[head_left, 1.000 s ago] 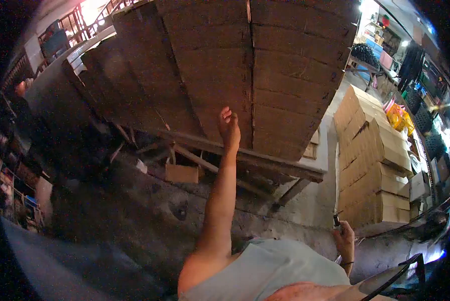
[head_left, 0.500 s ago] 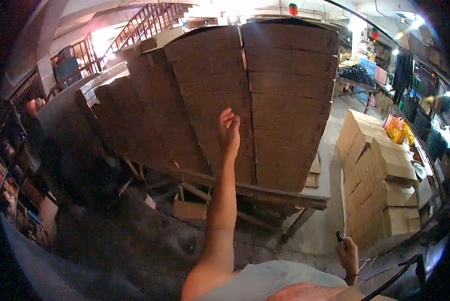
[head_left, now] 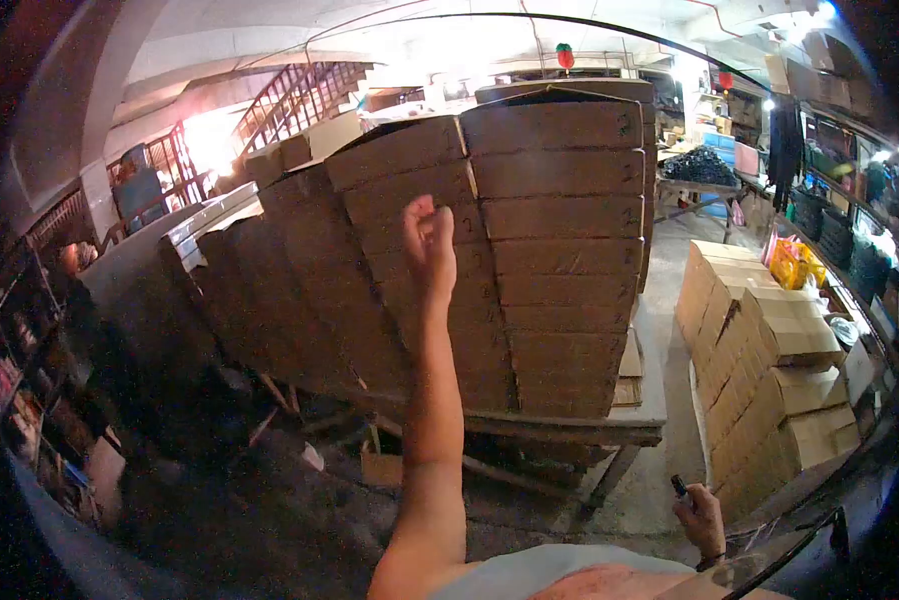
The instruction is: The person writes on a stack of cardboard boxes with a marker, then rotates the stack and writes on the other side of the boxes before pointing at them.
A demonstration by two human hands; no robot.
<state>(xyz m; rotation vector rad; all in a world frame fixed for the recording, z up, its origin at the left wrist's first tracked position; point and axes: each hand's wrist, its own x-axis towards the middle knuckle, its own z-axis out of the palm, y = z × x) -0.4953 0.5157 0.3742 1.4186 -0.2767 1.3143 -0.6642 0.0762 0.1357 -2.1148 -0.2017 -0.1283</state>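
My left hand point(head_left: 430, 248) is raised at arm's length in front of a tall stack of brown cardboard boxes point(head_left: 567, 268). Its fingers are loosely bent with the thumb apart, and nothing is in it. Dark handwritten marks, like a figure 2, show on several boxes near their right edges. Low at the right, my right hand point(head_left: 702, 518) is closed around a short black marker point(head_left: 679, 487), its dark end pointing up. The boxes rest on a low wooden platform point(head_left: 559, 431).
Another pile of cardboard boxes point(head_left: 744, 375) stands on the floor at the right, beside a yellow bag point(head_left: 795, 263). Dark goods heap on a table point(head_left: 675, 187) at the back. A stair railing point(head_left: 289, 100) rises behind the stack, and crowded shelves line the left.
The view has tilted upward, so the stack sits lower and the handwritten marks show more clearly. My left hand has moved slightly up and left. The marker remains in my right hand.
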